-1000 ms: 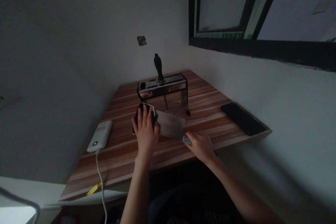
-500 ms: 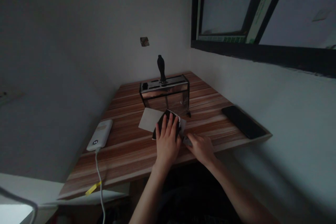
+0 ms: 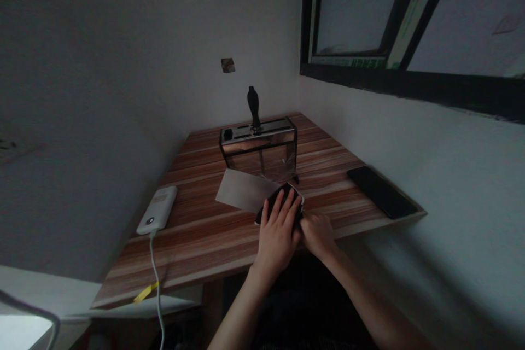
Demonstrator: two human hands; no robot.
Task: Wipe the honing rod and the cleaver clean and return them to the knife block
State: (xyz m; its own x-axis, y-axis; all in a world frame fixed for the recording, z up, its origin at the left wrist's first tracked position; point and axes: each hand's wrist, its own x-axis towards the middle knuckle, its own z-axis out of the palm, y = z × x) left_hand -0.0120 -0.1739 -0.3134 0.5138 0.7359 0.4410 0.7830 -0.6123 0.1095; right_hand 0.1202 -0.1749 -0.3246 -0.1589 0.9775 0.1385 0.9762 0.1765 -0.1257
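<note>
My left hand (image 3: 279,224) lies with its fingers stretched out over a black flat piece (image 3: 288,190) with a pale edge, pressing it to the table. The black piece overlaps the right end of a pale sheet, perhaps paper (image 3: 240,190). Close against its right side, my right hand (image 3: 318,234) is closed, fingertips tucked out of sight; what they hold cannot be made out. Just beyond the sheet stands a metal-framed device (image 3: 258,145) with clear or shiny sides and an upright black handle (image 3: 253,106).
A white power bank (image 3: 158,210) with a cable and yellow tag (image 3: 146,291) lies on the left of the wood-grain table (image 3: 192,238). A black phone (image 3: 381,191) rests near the right edge. Walls close in the back and right, with a dark-framed window (image 3: 353,74) above.
My left hand and the black piece have slid right and slightly nearer, exposing more of the pale sheet. My right hand has shifted a little right, and its fingers look more curled.
</note>
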